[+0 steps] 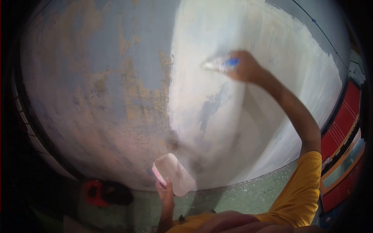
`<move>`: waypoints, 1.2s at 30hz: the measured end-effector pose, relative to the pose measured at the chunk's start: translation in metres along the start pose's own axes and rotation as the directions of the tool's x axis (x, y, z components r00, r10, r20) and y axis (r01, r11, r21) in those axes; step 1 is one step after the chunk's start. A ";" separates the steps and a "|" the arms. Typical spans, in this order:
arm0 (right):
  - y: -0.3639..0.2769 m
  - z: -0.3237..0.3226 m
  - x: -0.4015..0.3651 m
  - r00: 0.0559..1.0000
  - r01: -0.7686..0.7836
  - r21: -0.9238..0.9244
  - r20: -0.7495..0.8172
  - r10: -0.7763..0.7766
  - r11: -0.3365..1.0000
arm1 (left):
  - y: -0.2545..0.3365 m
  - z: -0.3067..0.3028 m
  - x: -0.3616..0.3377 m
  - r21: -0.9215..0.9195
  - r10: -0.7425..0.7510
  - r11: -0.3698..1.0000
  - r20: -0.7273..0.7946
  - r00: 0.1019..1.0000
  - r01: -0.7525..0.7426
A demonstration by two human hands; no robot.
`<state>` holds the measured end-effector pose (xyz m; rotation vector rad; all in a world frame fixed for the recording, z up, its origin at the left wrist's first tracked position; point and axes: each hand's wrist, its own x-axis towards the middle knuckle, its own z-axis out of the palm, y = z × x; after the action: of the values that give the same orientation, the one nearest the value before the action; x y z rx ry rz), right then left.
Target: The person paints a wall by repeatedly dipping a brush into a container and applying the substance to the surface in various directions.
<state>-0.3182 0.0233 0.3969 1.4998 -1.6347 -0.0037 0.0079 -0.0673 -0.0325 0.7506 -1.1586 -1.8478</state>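
My right hand is raised at the wall, its fingers closed on a paintbrush that is blurred by motion, whitish with a blue part near the fingers. The brush overlaps the white-painted area of the wall. Low and near the middle, my left hand grips a rectangular plastic tub by its side, thumb over the rim. The tub is pale inside with a pink outer side, and its opening faces up toward me. A grey patch shows through the white below the brush.
Left of the white edge, the wall is patchy grey and tan. A green speckled floor runs along its foot. A red and black object lies in shadow at lower left. Red panels stand at the right; a thin cord crosses the upper right.
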 end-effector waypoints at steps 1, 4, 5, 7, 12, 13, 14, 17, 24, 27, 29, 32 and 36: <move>0.006 -0.027 0.017 0.990 -0.138 0.044 -0.007 0.139 0.989 | -0.001 0.001 0.002 -0.006 0.018 1.000 -0.001 1.000 -0.018; 0.074 -0.075 0.068 0.959 -0.241 -0.070 -0.171 0.227 0.968 | -0.009 0.003 0.007 0.012 0.055 0.998 -0.031 0.998 -0.055; 0.057 -0.099 0.081 0.892 -0.402 0.056 -0.200 0.405 0.914 | -0.008 0.006 0.009 0.001 0.055 0.998 -0.023 0.998 -0.055; 0.006 -0.151 0.104 0.753 -0.602 0.201 -0.181 0.633 0.773 | -0.004 0.009 0.007 -0.013 0.044 0.999 -0.008 0.999 -0.044; 0.021 -0.116 0.097 0.808 -0.522 0.073 -0.277 0.520 0.850 | 0.010 0.012 -0.001 0.000 -0.022 1.000 -0.007 1.000 0.022; 0.041 -0.076 0.082 0.927 -0.282 -0.279 -0.326 0.186 0.918 | 0.011 0.012 -0.001 -0.006 -0.035 0.999 -0.015 0.999 0.035; 0.016 -0.055 0.065 0.942 -0.221 -0.281 -0.308 0.131 0.934 | 0.009 0.010 -0.002 -0.010 -0.013 1.000 -0.007 1.000 0.013; -0.044 -0.015 0.014 0.971 0.102 -0.004 -0.219 -0.100 0.995 | 0.003 0.003 0.003 -0.006 0.027 1.000 0.005 1.000 -0.027; 0.021 -0.054 0.063 0.944 -0.329 -0.068 -0.029 0.328 0.942 | 0.006 -0.004 0.005 0.054 0.048 0.997 0.007 0.999 -0.048; -0.015 -0.114 0.096 0.752 -0.423 0.162 -0.486 0.445 0.891 | 0.002 -0.004 0.003 0.058 0.055 0.997 0.001 0.998 -0.055; -0.014 -0.117 0.102 0.797 -0.368 0.011 -0.512 0.322 0.930 | 0.007 -0.005 -0.003 0.060 0.042 0.997 -0.012 0.999 -0.041; -0.018 -0.057 0.087 0.899 -0.386 -0.120 -0.272 0.343 0.915 | 0.009 -0.009 -0.002 0.023 0.017 1.000 -0.047 0.999 -0.016; -0.117 0.083 -0.015 0.970 -0.029 -0.304 -0.239 -0.046 0.952 | 0.003 -0.012 0.007 -0.003 -0.026 1.000 -0.093 0.995 0.026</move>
<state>-0.2756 -0.0403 0.2749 1.2179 -1.3600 -0.0718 0.0149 -0.0792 -0.0350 0.8459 -1.0921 -1.8154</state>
